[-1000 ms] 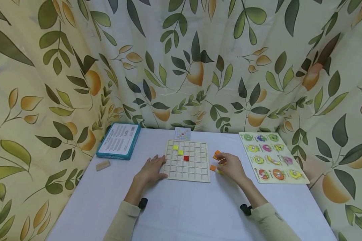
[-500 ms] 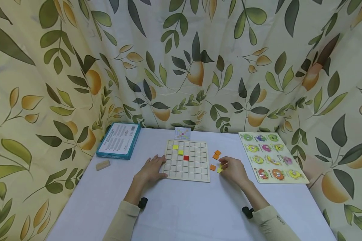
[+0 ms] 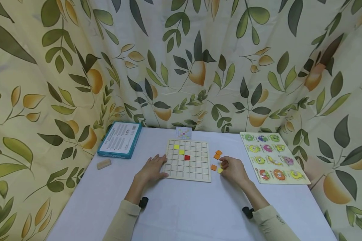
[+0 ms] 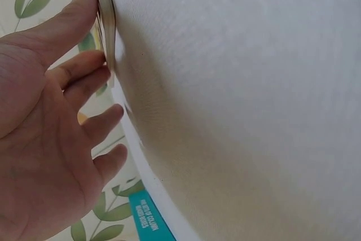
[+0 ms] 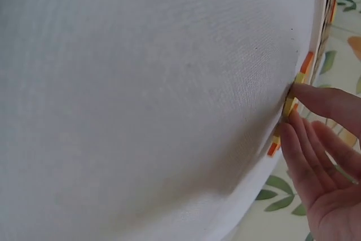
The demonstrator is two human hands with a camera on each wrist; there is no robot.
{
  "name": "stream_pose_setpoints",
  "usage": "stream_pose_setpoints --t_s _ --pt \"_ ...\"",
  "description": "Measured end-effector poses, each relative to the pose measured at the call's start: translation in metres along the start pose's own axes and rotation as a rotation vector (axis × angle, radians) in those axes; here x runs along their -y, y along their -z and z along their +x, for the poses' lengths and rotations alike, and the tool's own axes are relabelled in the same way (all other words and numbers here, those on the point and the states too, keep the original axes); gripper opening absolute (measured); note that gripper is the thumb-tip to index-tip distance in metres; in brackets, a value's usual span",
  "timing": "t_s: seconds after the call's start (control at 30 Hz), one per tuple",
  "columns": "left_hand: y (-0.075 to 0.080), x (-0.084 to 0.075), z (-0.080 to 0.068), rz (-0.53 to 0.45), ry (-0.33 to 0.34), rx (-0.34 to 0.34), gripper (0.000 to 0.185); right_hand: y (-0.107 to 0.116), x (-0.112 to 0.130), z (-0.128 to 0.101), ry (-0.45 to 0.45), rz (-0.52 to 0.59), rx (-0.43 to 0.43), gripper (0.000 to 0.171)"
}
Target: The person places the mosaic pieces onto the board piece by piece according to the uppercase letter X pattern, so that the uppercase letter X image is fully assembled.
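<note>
right hand [image 3: 233, 169] pinches yellow tile [image 3: 220, 170] on bench, just right of grid board [image 3: 187, 160]; left hand [image 3: 152, 169] lies flat, fingers relaxed, touching the board's left edge.

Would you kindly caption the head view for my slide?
Left hand steadies the grid board while the right hand touches a yellow tile beside it.

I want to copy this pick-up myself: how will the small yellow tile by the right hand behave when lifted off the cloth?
The yellow tile looks thin, flat and stiff, so probably light and hard to get under. The right hand pinches its edges. On the white tablecloth it likely won't roll or slide.
</note>
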State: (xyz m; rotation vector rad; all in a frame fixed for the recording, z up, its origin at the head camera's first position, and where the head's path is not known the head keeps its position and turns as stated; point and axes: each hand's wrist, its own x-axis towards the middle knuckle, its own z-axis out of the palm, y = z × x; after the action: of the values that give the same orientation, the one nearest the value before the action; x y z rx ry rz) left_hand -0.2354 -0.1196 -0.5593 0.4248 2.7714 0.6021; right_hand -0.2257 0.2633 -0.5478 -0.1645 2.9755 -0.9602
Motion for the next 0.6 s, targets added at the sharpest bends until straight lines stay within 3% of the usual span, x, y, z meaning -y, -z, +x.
stream_pose_setpoints --t_s 0.23,0.6 --pt "-0.0023 0.0004 0.0036 0.014 0.016 0.002 0.084 0.0013 -0.0039 0.0001 0.030 0.005 -0.033 0.064" --pt "0.0002 -0.0019 0.0007 -0.001 0.023 -0.004 0.084 0.0028 0.0011 0.0034 0.063 0.031 -0.086 0.059"
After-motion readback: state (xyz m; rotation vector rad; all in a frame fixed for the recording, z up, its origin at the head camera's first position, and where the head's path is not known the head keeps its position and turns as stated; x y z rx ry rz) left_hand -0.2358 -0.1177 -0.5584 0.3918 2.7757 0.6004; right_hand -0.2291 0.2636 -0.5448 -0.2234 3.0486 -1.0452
